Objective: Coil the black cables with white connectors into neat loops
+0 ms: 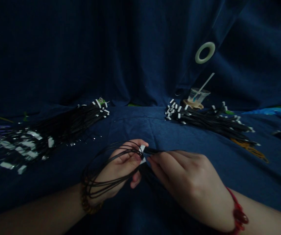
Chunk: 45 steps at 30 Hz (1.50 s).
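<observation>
A coil of thin black cable (106,187) loops around the back of my left hand (121,166), whose thumb and fingers pinch it. White tags or connectors (142,149) show at that pinch. Close by on the right, my right hand (187,182) has its fingertips pressed together on the black strands leading out of the coil. The fingers of that hand partly hide what lies between them. Both hands are in the lower middle of the head view, above dark blue cloth.
Bundles of black cables with white ends lie at the left (76,120) and at the right (209,120). Behind the right bundle stands a clear plastic cup (198,96) with a straw. An orange cord (250,150) lies nearby. A pale ring (205,53) is against the blue curtain (140,49).
</observation>
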{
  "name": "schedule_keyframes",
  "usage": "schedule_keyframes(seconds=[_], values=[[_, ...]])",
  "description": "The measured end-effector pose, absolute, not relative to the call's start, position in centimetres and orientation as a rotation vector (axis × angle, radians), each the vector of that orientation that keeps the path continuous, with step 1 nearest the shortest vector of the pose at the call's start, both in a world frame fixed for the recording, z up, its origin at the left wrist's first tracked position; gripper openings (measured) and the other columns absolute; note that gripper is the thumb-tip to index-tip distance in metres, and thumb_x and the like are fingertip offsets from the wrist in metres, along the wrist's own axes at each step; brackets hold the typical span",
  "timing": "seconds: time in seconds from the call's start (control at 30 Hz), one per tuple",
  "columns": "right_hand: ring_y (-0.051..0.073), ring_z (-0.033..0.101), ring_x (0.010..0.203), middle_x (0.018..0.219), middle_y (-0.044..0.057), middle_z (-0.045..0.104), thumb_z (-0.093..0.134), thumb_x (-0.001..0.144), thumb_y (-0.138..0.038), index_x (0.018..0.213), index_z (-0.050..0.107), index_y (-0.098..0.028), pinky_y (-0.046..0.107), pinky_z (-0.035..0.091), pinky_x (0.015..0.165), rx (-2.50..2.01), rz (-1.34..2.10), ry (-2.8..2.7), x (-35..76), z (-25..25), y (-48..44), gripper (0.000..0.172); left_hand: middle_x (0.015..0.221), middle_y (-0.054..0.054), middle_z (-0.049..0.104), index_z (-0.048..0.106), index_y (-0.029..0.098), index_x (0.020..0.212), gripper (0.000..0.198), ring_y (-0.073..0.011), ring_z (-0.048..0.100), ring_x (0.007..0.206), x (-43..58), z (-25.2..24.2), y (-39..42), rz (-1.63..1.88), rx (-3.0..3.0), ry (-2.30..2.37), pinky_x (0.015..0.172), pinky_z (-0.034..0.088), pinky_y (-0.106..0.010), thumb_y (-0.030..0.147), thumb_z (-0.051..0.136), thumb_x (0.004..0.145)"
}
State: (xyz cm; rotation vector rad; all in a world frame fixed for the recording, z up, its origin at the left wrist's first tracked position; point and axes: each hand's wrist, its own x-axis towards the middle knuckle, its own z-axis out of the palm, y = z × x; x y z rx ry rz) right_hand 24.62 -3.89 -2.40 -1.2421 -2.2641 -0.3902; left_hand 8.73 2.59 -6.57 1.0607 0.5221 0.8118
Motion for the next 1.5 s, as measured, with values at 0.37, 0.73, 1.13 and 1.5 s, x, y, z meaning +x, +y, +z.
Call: schedule_keyframes(seconds=[0.37,0.73,1.13,1.5], values=[[0.014,0.044,0.05,0.059,0.0,0.05,0.046,0.083,-0.01,0.067,0.05,-0.015,0.028,0.025,0.052,-1.204,-0.432,-2.305,24.3,-2.0,-4.1,0.018,0.061,0.005,0.052,0.051,0.022,0.099,0.029,-0.0032,0.044,0.034,8.9,-6.5,2.3,0.812,1.049,0.49,0.031,0.036,-0.013,0.027,0.065,0.074],[0.014,0.043,0.048,0.058,-0.001,0.047,0.046,0.083,-0.013,0.069,0.045,-0.017,0.028,0.025,0.049,-1.249,-0.492,-2.263,24.0,-2.2,-4.0,0.014,0.06,0.006,0.051,0.049,0.023,0.1,0.021,-0.0046,0.048,0.037,8.5,-6.9,2.6,0.763,1.179,0.484,0.035,0.039,-0.014,0.027,0.057,0.081],[0.017,0.045,0.052,0.062,0.003,0.053,0.034,0.085,-0.011,0.072,0.053,-0.015,0.029,0.029,0.049,-1.216,-0.544,-2.355,23.8,-2.2,-4.2,0.023,0.056,0.005,0.051,0.049,0.02,0.095,0.018,-0.007,0.048,0.038,8.7,-6.3,2.4,0.671,1.219,0.574,0.035,0.036,-0.015,0.023,0.057,0.078],[0.015,0.047,0.043,0.058,0.0,0.053,0.055,0.072,-0.017,0.074,0.049,-0.02,0.027,0.026,0.042,-1.524,-0.575,-2.294,25.7,0.7,-4.7,0.007,0.06,0.006,0.047,0.05,0.019,0.1,0.024,-0.0038,0.045,0.034,9.2,-6.2,3.3,0.856,1.162,0.65,0.031,0.035,-0.014,0.026,0.058,0.079]])
